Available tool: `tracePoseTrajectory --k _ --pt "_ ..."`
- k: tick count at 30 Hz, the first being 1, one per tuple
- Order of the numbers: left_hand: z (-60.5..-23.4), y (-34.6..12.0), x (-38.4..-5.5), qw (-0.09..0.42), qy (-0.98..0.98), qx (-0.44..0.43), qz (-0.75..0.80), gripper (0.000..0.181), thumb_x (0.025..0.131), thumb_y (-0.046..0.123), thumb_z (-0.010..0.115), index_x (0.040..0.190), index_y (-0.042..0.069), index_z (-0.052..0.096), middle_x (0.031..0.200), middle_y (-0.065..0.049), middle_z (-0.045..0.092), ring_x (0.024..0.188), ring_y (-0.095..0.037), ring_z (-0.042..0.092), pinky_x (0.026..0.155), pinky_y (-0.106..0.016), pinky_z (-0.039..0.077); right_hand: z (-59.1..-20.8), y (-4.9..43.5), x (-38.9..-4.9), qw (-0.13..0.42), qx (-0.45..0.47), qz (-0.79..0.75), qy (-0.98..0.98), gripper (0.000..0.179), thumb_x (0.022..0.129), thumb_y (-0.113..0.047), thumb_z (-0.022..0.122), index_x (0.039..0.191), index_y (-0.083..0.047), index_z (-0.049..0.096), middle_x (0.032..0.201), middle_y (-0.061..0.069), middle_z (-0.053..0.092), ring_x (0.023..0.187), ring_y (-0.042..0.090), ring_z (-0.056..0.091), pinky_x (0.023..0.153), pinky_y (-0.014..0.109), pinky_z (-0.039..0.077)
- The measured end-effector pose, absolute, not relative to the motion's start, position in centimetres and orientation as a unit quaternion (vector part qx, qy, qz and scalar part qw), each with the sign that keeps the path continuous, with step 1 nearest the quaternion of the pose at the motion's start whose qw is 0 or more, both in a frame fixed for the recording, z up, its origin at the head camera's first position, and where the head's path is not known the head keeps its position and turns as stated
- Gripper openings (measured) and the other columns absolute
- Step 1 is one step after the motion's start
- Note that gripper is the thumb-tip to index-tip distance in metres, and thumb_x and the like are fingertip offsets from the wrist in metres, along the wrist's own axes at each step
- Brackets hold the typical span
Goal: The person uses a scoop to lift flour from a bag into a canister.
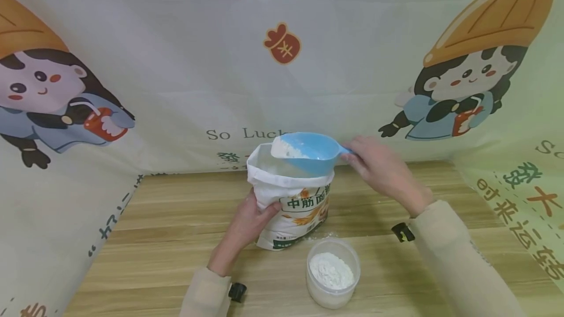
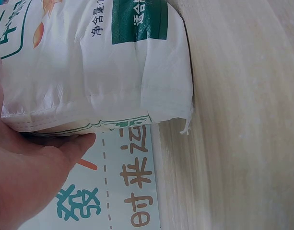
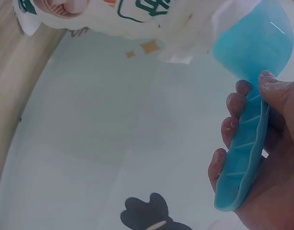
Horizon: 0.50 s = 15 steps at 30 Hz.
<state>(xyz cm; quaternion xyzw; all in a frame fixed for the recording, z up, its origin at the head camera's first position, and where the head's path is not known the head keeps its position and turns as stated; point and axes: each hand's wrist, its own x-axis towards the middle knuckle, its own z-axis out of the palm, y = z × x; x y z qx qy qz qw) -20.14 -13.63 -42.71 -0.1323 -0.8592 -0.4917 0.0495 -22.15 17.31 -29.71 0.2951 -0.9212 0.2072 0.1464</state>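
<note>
A white flour bag [image 1: 282,229] with green and orange print stands upright on the table, its top rolled open. My left hand [image 1: 248,219] grips the bag's left side, thumb on the front and fingers behind; the left wrist view shows the hand [image 2: 36,167] around the bag's edge. My right hand [image 1: 374,163] holds a blue scoop [image 1: 315,147] by its handle, fingers wrapped around it in the right wrist view. White flour [image 1: 286,149] lies toward the scoop's tip. The scoop is over the bag's mouth, its underside overlapping the rim in the head view.
A clear round tub [image 1: 332,297] with white flour in it stands in front of the bag. A little spilled flour [image 1: 326,235] dusts the wooden table [image 1: 176,219] between them. A printed cloth [image 1: 198,62] hangs behind and along both sides.
</note>
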Motion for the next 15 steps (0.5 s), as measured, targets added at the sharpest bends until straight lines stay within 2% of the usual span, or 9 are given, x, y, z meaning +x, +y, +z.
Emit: tracePoseTrajectory --k 9,15 --pt "-42.8 -13.6 -20.2 0.048 -0.861 -0.129 -0.489 0.068 0.099 0.029 0.072 0.149 -0.002 0.039 0.138 -0.024 0.059 0.129 -0.042 0.057 0.109 -0.061 0.045 -28.9 18.4 -21.3 0.172 0.304 0.211 -0.913 0.017 0.103 -0.012 0.063 0.112 0.001 0.071 0.097 0.010 0.068 0.089 0.027 0.060 0.079 0.044 0.053" --pt "-42.7 -13.5 -20.2 0.049 -0.861 -0.130 -0.490 0.067 0.098 0.028 0.073 0.149 -0.001 0.040 0.140 -0.023 0.059 0.130 -0.041 0.056 0.110 -0.061 0.044 -28.7 19.2 -20.8 0.197 0.312 0.201 -0.907 0.017 0.102 -0.011 0.065 0.112 0.001 0.072 0.096 0.011 0.069 0.086 0.027 0.059 0.075 0.042 0.051"
